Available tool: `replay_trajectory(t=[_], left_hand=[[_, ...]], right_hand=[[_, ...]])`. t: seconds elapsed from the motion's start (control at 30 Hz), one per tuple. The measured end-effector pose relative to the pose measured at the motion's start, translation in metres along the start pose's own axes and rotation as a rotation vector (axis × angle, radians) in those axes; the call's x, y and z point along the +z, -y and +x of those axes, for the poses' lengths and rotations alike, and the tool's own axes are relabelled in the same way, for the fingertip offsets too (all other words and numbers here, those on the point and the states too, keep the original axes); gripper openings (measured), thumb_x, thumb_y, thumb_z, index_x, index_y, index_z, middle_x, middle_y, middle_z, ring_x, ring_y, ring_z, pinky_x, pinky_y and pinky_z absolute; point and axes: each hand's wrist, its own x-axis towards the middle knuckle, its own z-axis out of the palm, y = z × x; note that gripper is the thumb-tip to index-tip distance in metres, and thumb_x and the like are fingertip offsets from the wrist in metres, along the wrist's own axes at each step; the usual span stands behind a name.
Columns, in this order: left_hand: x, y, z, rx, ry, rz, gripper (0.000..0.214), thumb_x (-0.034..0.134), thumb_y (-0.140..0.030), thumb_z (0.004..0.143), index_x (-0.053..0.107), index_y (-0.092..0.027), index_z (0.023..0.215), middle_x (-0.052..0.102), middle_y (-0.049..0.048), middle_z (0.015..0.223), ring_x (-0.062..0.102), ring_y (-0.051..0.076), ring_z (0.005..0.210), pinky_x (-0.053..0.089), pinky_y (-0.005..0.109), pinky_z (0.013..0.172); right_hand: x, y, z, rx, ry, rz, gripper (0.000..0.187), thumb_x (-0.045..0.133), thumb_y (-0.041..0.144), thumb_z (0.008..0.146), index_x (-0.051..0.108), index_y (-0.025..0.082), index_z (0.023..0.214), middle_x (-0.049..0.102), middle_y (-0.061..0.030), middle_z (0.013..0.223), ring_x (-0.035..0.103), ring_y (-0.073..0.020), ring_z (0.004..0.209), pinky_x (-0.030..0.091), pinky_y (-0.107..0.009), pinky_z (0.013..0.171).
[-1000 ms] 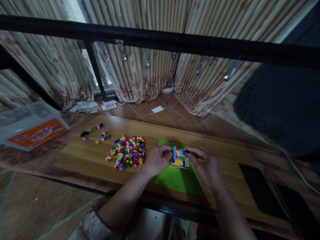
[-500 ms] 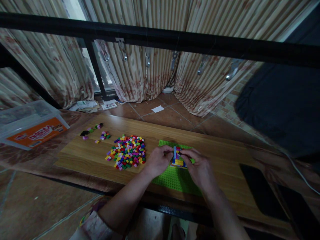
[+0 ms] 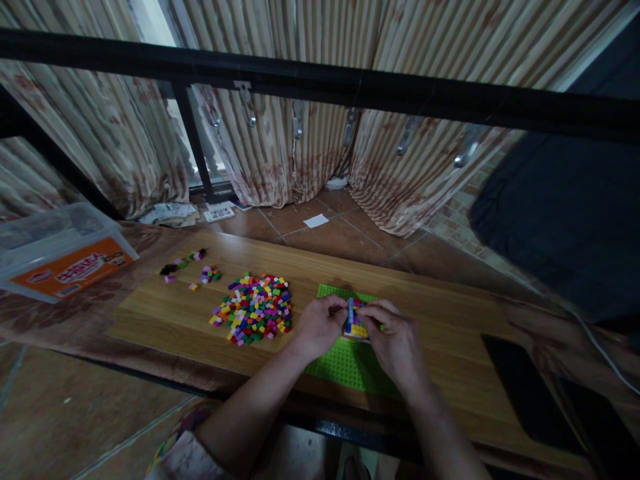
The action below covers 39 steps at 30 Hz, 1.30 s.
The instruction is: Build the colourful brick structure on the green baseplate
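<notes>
Thumb and fingers drawn narrow on both sides — the left hand (image 3: 318,327) at the left edge of a small multicoloured block of stacked plastic bricks (image 3: 351,321), the right hand (image 3: 395,337) over its right part; whether either pinches a loose brick, I cannot tell. The block sits on a square, studded, bright green plastic baseplate (image 3: 345,367), partly hidden by the hands. Left of the baseplate, a heap of small mixed-colour plastic bricks (image 3: 257,308) lies on the long brown wooden board (image 3: 160,313) — near the left hand, not touching it.
</notes>
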Motion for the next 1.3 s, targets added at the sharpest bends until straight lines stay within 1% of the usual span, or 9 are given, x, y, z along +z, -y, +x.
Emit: replay_trajectory(t=[0.3,0.53,0.67,0.77,0.87,0.93,1.03,1.17,1.3], left_hand=[[0.001,-0.001,0.001,-0.005,-0.025,-0.010,0.019,0.054,-0.024,0.082,0.071,-0.018,0.089,0.070,0.0022,0.078,0.063,0.016,0.076,0.049,0.025,0.070],[0.003,0.004,0.001,0.001,-0.024,-0.016,0.017,0.055,-0.022,0.079,0.070,-0.018,0.088,0.071,0.0028,0.079,0.064,0.017,0.076,0.049,0.027,0.072],[-0.001,0.005,0.001,-0.004,-0.015,-0.024,0.017,0.056,-0.024,0.079,0.070,-0.018,0.088,0.071,0.0028,0.082,0.064,0.017,0.077,0.050,0.026,0.073],[-0.012,0.005,0.003,0.016,-0.071,0.002,0.017,0.058,-0.024,0.078,0.070,-0.017,0.088,0.070,0.0030,0.080,0.063,0.017,0.075,0.049,0.026,0.070],[-0.037,0.006,0.008,0.035,-0.160,-0.003,0.018,0.057,-0.025,0.079,0.071,-0.016,0.086,0.068,0.0025,0.076,0.061,0.015,0.071,0.047,0.025,0.066],[-0.063,0.008,0.012,0.021,-0.262,0.029,0.020,0.055,-0.027,0.080,0.071,-0.015,0.086,0.068,0.0019,0.074,0.060,0.014,0.067,0.046,0.024,0.063],[-0.115,0.014,0.012,-0.052,-0.495,0.226,0.024,0.055,-0.027,0.079,0.072,-0.015,0.091,0.069,0.0019,0.073,0.060,0.014,0.066,0.046,0.023,0.063],[-0.181,0.025,-0.004,-0.162,-0.659,0.394,0.026,0.053,-0.020,0.077,0.072,-0.014,0.095,0.070,0.0056,0.077,0.062,0.016,0.070,0.046,0.026,0.067],[-0.210,0.034,-0.022,-0.269,-0.667,0.558,0.016,0.059,-0.016,0.074,0.073,-0.016,0.082,0.070,0.0057,0.075,0.062,0.018,0.074,0.044,0.027,0.069]], right_hand=[[0.003,0.001,-0.001,0.022,-0.032,-0.055,0.020,0.055,0.028,0.088,0.073,0.024,0.080,0.066,-0.0039,0.084,0.062,-0.0178,0.078,0.049,-0.032,0.072],[0.002,0.004,0.002,-0.014,0.044,-0.105,0.021,0.052,0.023,0.088,0.072,0.024,0.081,0.065,-0.0047,0.083,0.061,-0.0188,0.078,0.049,-0.033,0.071],[-0.001,0.003,-0.001,0.007,-0.014,-0.033,0.019,0.055,0.028,0.087,0.073,0.025,0.084,0.066,-0.0042,0.086,0.062,-0.0186,0.079,0.050,-0.033,0.072],[-0.007,0.001,-0.003,0.040,-0.130,0.055,0.018,0.057,0.033,0.086,0.073,0.025,0.087,0.068,-0.0036,0.087,0.063,-0.0187,0.080,0.050,-0.033,0.070],[-0.015,-0.002,-0.003,0.112,-0.320,0.125,0.018,0.061,0.037,0.083,0.073,0.024,0.083,0.069,-0.0038,0.084,0.064,-0.0192,0.076,0.050,-0.033,0.067],[-0.019,-0.005,-0.002,0.158,-0.424,0.165,0.019,0.063,0.039,0.081,0.072,0.022,0.081,0.070,-0.0053,0.083,0.065,-0.0206,0.076,0.050,-0.035,0.067],[-0.022,-0.012,-0.002,0.177,-0.444,0.134,0.019,0.067,0.041,0.077,0.073,0.023,0.081,0.071,-0.0078,0.084,0.066,-0.0232,0.075,0.051,-0.038,0.068],[-0.023,-0.014,-0.004,0.104,-0.430,0.013,0.011,0.068,0.040,0.076,0.072,0.031,0.081,0.071,-0.0091,0.085,0.067,-0.0248,0.072,0.052,-0.040,0.064],[-0.025,-0.006,-0.004,0.075,-0.382,-0.032,0.015,0.063,0.047,0.078,0.070,0.034,0.082,0.071,-0.0081,0.085,0.068,-0.0255,0.073,0.053,-0.041,0.067]])
